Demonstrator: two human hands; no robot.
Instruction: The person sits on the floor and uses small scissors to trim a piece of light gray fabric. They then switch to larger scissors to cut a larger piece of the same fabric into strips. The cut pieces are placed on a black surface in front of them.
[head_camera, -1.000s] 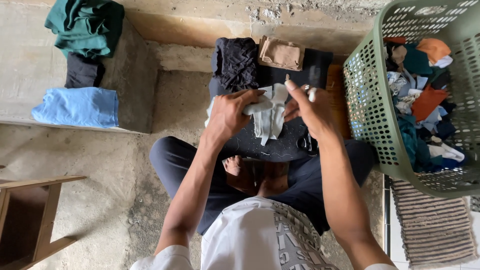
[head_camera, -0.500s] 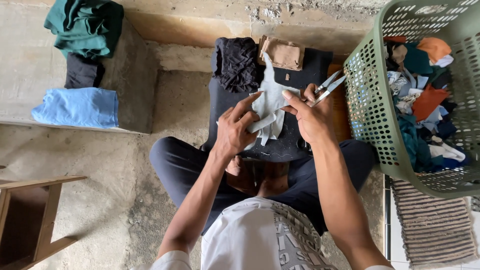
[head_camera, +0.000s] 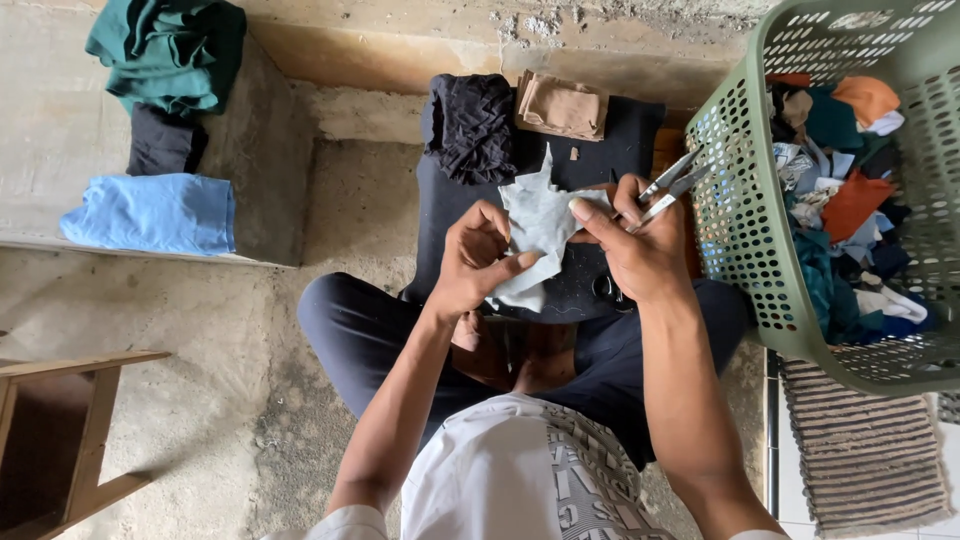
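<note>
From the head view, the pale grey scrap of cloth (head_camera: 540, 225) has been drawn out flatter than it was a second ago, when it hung bunched and folded between the fingers; now it stands up as one jagged sheet with a pointed tip, so the work appears to have moved from gathering the piece to spreading it for inspection or a cut. The left hand (head_camera: 478, 262) is closed on the scrap's lower edge, thumb pressed against the fingers. The right hand (head_camera: 640, 245) pinches the upper right edge with thumb and forefinger while its other fingers stay wrapped around a pair of scissors (head_camera: 672, 182), whose blades now point up and away toward the green laundry basket (head_camera: 745, 215) and do not touch the cloth. The scrap is held above a dark cloth (head_camera: 620, 135) spread over the person's lap, near a crumpled black piece (head_camera: 472, 125) and a folded tan piece (head_camera: 562, 105). It looks thin, limp and unevenly cut, with ragged corners.
</note>
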